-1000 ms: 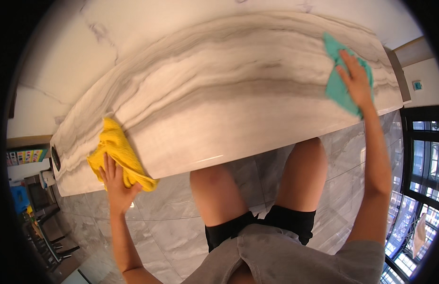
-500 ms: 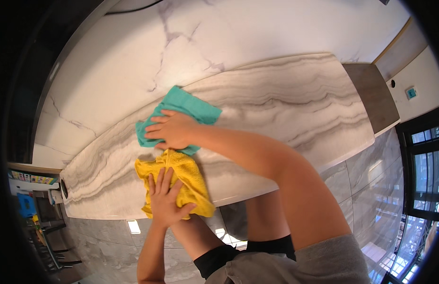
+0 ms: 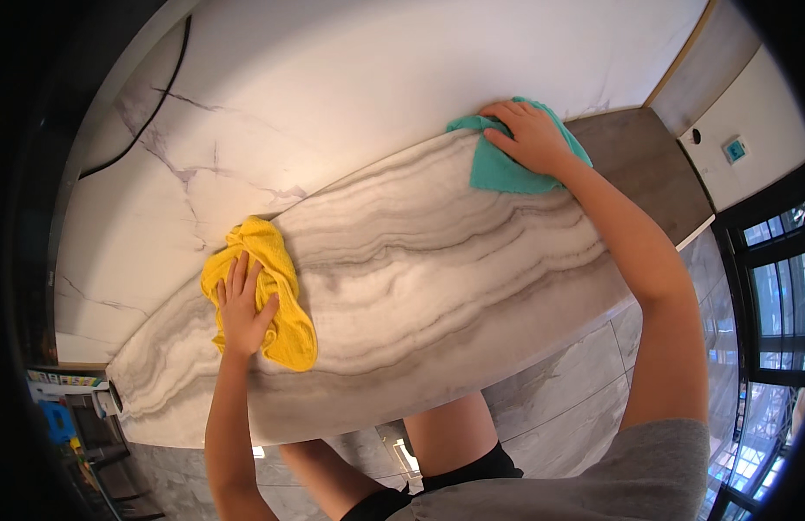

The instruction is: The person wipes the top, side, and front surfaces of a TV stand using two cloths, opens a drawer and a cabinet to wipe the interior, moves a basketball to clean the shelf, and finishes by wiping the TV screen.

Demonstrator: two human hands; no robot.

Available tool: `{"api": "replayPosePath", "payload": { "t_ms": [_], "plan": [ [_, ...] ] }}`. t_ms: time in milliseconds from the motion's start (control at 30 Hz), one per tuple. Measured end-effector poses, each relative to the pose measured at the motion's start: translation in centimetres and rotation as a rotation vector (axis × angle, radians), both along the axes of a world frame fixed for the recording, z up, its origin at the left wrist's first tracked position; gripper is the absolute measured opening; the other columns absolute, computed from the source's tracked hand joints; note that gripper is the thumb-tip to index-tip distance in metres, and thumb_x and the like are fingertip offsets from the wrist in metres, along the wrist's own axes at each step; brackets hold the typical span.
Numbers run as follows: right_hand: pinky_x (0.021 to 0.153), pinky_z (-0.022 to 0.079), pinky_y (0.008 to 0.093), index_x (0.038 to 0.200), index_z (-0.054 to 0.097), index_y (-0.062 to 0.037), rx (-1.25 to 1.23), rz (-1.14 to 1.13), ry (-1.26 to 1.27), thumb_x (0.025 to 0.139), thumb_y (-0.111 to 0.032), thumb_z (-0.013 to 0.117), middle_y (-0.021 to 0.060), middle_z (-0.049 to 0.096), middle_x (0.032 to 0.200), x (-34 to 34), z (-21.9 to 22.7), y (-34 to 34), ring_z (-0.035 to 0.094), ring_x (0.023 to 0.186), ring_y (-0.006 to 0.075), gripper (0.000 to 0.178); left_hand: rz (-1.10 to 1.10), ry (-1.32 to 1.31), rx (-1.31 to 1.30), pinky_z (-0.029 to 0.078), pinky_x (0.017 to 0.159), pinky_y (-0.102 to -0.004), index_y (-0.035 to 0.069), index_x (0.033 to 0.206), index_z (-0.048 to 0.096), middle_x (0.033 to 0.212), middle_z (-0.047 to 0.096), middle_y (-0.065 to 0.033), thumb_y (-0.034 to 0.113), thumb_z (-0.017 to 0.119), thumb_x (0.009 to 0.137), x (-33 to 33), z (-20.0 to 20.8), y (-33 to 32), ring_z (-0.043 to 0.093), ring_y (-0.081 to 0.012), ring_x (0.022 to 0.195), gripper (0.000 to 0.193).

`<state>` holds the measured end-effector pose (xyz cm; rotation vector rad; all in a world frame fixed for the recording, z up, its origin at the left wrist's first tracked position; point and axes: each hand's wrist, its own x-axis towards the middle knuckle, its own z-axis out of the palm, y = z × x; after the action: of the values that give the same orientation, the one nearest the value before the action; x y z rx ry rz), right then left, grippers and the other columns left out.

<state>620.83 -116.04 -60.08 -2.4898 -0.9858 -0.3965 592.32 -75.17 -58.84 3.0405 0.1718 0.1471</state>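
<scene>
A yellow terry cloth lies crumpled on the left part of a marble-patterned tabletop, close to its back edge. My left hand rests flat on it, fingers stretched out and slightly apart. Far to the right, at the back corner of the same top, a teal cloth is spread over the surface. My right hand presses on it with the fingers laid out and the thumb apart. Part of the teal cloth reaches up against the wall.
A white veined wall rises behind the tabletop, with a black cable hanging in front of it. A dark screen edge borders the left. Beyond the right end is a grey-brown surface. Grey floor tiles lie below.
My right hand and the teal cloth have swept far right to the back corner. My left hand and the yellow cloth have shifted left and toward the wall. The view has turned slightly.
</scene>
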Motion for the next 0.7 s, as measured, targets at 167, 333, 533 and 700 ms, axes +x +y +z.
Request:
{"api": "replayPosePath", "payload": {
  "t_ms": [167, 333, 533, 700],
  "plan": [
    [0.085, 0.042, 0.0392, 0.104, 0.059, -0.0123, 0.132, -0.232, -0.012, 0.084, -0.028, 0.05, 0.0051, 0.058, 0.105, 1.4, -1.4, -1.2, 0.051, 0.1, 0.0273, 0.026, 0.025, -0.002, -0.019, 0.012, 0.106, -0.0481, 0.014, 0.131, 0.04, 0.143, 0.026, -0.004, 0.035, 0.051, 0.081, -0.1, 0.0, 0.2, 0.021, -0.0261, 0.133, 0.055],
    [0.088, 0.04, 0.0436, 0.115, 0.052, -0.0137, 0.194, -0.582, 0.247, 0.086, -0.032, 0.044, 0.0049, 0.052, 0.117, 0.3, -0.6, -0.6, 0.047, 0.11, 0.0283, 0.035, 0.063, -0.003, -0.011, 0.012, 0.106, -0.0481, 0.019, 0.133, 0.038, 0.144, 0.025, -0.003, 0.037, 0.05, 0.082, -0.3, -0.5, 0.0, 0.02, -0.0257, 0.133, 0.055],
    [0.101, 0.016, 0.0608, 0.135, 0.033, -0.0143, -0.203, -0.69, 0.14, 0.088, -0.05, 0.029, 0.0017, 0.025, 0.144, -7.9, -1.1, -1.2, 0.019, 0.133, 0.0313, 0.059, 0.108, 0.015, 0.025, 0.01, 0.105, -0.0534, 0.024, 0.135, 0.034, 0.145, 0.023, -0.0042, 0.041, 0.047, 0.084, 0.2, -1.1, 0.1, 0.017, -0.0257, 0.134, 0.055],
    [0.102, 0.013, 0.0599, 0.132, 0.038, -0.0116, -0.286, -0.386, 0.019, 0.086, -0.051, 0.035, 0.004, 0.032, 0.141, -20.0, -0.1, 2.4, 0.024, 0.131, 0.0311, 0.06, 0.026, 0.074, 0.055, 0.006, 0.103, -0.058, 0.026, 0.137, 0.03, 0.146, 0.019, -0.0056, 0.049, 0.041, 0.085, 3.8, -0.5, -4.9, 0.013, -0.0254, 0.135, 0.058]
  ]
}}
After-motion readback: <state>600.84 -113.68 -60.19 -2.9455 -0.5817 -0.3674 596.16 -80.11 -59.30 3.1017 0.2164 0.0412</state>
